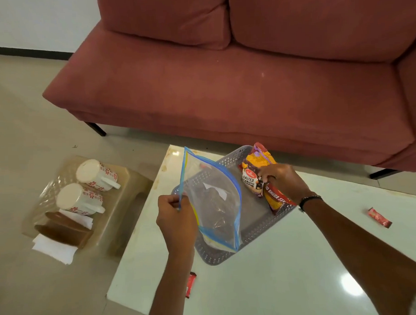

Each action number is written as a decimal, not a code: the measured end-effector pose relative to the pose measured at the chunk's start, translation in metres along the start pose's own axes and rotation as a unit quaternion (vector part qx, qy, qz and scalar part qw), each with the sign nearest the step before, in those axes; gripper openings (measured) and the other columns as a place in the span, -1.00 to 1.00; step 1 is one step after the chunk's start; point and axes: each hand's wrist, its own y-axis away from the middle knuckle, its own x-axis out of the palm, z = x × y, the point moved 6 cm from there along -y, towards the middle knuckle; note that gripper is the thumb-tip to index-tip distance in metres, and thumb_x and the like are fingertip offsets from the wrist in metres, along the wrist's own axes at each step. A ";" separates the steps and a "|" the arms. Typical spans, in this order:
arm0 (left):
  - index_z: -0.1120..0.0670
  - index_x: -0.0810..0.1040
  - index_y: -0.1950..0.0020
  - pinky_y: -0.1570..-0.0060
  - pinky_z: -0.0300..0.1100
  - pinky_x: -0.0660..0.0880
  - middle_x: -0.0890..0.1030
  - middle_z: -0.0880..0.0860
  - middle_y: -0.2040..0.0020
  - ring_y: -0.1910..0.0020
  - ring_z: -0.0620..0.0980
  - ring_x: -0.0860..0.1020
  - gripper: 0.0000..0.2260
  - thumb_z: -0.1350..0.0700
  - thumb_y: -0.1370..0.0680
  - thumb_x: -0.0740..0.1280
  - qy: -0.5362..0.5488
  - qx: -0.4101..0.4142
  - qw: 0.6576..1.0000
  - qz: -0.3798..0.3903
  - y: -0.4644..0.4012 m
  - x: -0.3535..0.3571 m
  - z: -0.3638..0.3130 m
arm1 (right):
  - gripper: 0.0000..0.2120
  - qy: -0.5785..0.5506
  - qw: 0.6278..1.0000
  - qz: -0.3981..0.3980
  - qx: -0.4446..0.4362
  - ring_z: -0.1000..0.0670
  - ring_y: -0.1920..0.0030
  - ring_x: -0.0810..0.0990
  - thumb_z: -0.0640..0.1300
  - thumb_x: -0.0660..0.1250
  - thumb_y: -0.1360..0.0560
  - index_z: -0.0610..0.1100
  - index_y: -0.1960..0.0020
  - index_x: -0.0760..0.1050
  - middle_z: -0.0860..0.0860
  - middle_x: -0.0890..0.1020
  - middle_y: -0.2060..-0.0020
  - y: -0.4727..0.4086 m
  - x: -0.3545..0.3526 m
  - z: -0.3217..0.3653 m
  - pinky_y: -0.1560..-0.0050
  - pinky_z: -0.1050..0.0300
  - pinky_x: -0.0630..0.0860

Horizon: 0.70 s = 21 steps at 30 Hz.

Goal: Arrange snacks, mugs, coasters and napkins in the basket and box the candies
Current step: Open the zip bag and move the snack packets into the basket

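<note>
A grey perforated basket (251, 236) sits on the white table (289, 272). My left hand (175, 217) pinches the rim of a clear zip bag (213, 199) with a blue seal, held open over the basket. My right hand (283, 180) grips snack packets at the basket's far right: a salted peanuts packet (251, 177) and a red bhujia sev packet (275, 202). Two red candies lie on the table, one at the right (380, 217), one near the left edge (190, 284). Two white mugs with red flowers (96, 175) (78, 199) lie on a stool.
A translucent beige stool (124, 207) left of the table also carries brown coasters (63, 230) and white napkins (55, 251). A red sofa (223, 86) stands right behind the table. Tiled floor (25, 140) lies to the left.
</note>
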 end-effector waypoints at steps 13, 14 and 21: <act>0.08 0.41 0.15 0.24 -0.21 0.45 0.48 -0.04 0.27 0.29 -0.05 0.49 -0.91 0.14 -0.55 0.27 0.018 -0.033 0.999 0.011 0.014 0.013 -0.006 | -0.76 0.056 0.995 -0.026 0.083 -0.12 -0.08 0.60 -0.39 0.40 -0.36 -0.14 0.05 0.61 -0.08 0.63 -0.07 0.040 -0.002 0.014 0.06 0.02 0.57; 0.04 0.39 0.19 0.25 -0.21 0.46 0.48 -0.03 0.28 0.32 -0.07 0.48 -0.87 0.14 -0.55 0.27 0.030 -0.044 0.998 0.013 0.017 0.013 -0.007 | -0.69 0.007 0.995 -0.029 0.094 -0.08 -0.17 0.55 -0.36 0.41 -0.38 -0.12 -0.08 0.59 -0.05 0.59 -0.16 0.054 -0.003 0.022 -0.05 0.01 0.57; 0.04 0.31 0.22 0.54 -0.36 0.35 0.45 0.05 0.44 0.64 -0.20 0.38 -0.81 0.18 -0.57 0.21 0.144 -0.084 0.984 0.062 0.057 0.009 -0.027 | 0.18 -0.247 0.960 0.089 0.098 0.26 -0.49 -0.03 0.17 0.59 -0.14 0.07 -0.50 -0.12 0.20 -0.01 -0.51 0.154 -0.005 0.122 -0.39 0.51 0.01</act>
